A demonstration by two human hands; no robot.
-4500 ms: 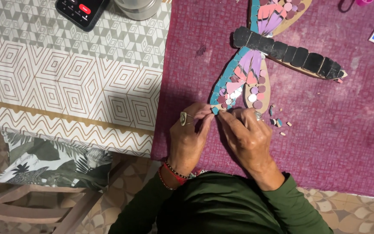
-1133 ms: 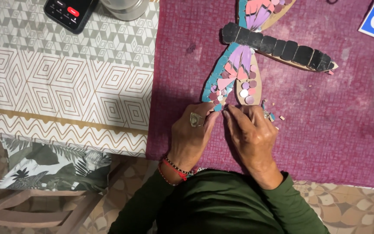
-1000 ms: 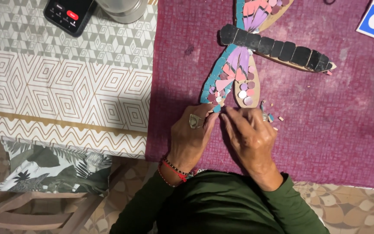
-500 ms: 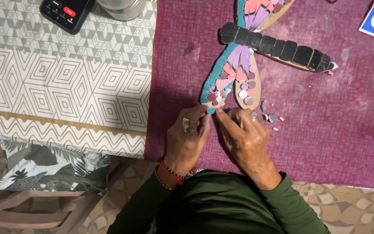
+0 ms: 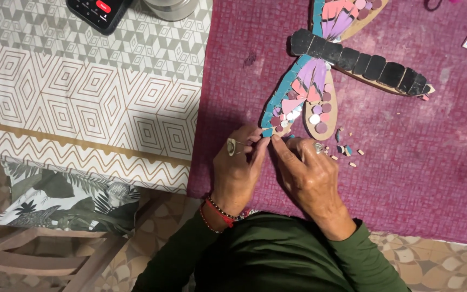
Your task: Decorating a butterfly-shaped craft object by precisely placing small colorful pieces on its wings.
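Mosaic-laying step: left hand [image 5: 240, 170] and right hand [image 5: 308, 174] meet fingertip to fingertip at lower wing tip of dragonfly [image 5: 320, 81] on purple mat [image 5: 422, 162] — apparently pinched on small teal tile [image 5: 267, 132]. Loose chips [image 5: 346, 151] just beside. Next, probably: firm, careful seating of tile at wing edge — no sideways slip.

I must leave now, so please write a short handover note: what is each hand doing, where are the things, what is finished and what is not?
Left hand and right hand: fingertips meet at the tip of the lower wing of the dragonfly mosaic, pinching a teal tile.
Mosaic lies on the purple cloth; loose tile chips beside the right hand.
Done: black body, teal wing edge.
Left: bare gaps in the wing.
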